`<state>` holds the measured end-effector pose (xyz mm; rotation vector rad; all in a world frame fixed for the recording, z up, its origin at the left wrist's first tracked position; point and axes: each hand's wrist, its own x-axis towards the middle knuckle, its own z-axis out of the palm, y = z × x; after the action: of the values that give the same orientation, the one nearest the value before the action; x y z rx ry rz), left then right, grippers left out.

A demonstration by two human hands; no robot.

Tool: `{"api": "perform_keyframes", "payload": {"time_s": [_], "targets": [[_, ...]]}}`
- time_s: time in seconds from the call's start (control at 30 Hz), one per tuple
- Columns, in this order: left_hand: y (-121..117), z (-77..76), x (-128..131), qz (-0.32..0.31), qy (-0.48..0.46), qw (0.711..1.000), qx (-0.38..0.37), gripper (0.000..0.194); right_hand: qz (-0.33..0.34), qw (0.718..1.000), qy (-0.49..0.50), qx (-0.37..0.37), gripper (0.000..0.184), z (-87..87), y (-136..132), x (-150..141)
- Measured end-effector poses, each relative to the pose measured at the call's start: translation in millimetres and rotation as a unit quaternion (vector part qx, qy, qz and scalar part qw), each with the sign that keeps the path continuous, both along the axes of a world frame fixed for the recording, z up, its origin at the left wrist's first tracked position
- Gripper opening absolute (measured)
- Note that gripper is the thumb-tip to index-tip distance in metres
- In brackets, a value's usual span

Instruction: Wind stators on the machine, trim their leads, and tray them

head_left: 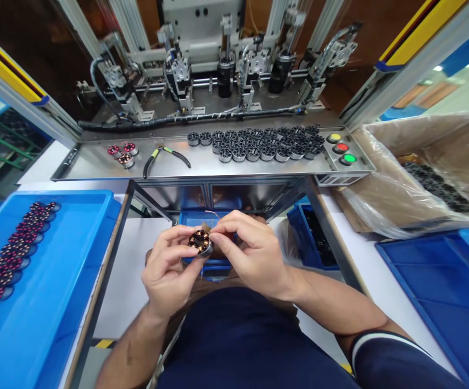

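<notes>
My left hand (pixel 172 270) is closed around a small ring-shaped motor stator (pixel 201 242) with copper windings, held in front of my body above the gap between the tables. Thumb and fingers grip its rim, and its open face is tilted up toward me. My right hand (pixel 250 246) is at the stator's right edge, thumb and forefinger pinched together. A thin copper wire (pixel 211 214) shows just above those fingertips. Whether the pinch holds that wire's end is too small to be sure, but the fingers are pressed together there.
A metal ledge carries rows of black stator cores (pixel 267 145), green-handled cutters (pixel 165 155), three wound stators (pixel 124 155) and coloured buttons (pixel 342 147). A blue tray (pixel 64 259) at left holds wound stators. At right stand a lined carton (pixel 429 162) and blue bins (pixel 437 292). Machinery (pixel 226 75) rises behind.
</notes>
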<state>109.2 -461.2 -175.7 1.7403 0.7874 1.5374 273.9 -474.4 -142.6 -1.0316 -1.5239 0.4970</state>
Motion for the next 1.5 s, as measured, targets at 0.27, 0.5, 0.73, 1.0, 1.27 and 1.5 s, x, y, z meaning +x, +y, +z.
{"api": "perform_keyframes", "payload": {"time_s": [0.27,0.5,0.73,1.0,1.27,1.5], "targets": [[19.9,-2.6,-6.2,-0.281,-0.111,0.913,-0.273,0.099,0.088,0.978,-0.104,0.159,0.007,-2.9,16.8,16.1],[19.7,-0.2,-2.6,-0.257,-0.124,0.889,-0.357,0.033,0.062,0.964,-0.168,0.195,0.007,6.1,22.6,23.6],[15.4,3.7,0.5,-0.210,-0.197,0.919,-0.268,0.028,0.020,0.991,-0.114,0.070,0.013,13.5,17.7,22.2],[24.9,8.2,8.7,-0.297,-0.194,0.844,-0.402,0.053,0.143,0.978,-0.090,0.125,0.009,18.5,28.3,26.3],[21.3,10.0,7.8,-0.177,-0.148,0.920,-0.315,0.027,0.071,0.986,-0.112,0.099,0.013,25.8,27.1,30.0],[21.3,17.6,8.5,-0.117,-0.237,0.930,-0.254,0.032,0.069,0.995,-0.048,0.059,0.015,29.3,29.5,24.1]]}}
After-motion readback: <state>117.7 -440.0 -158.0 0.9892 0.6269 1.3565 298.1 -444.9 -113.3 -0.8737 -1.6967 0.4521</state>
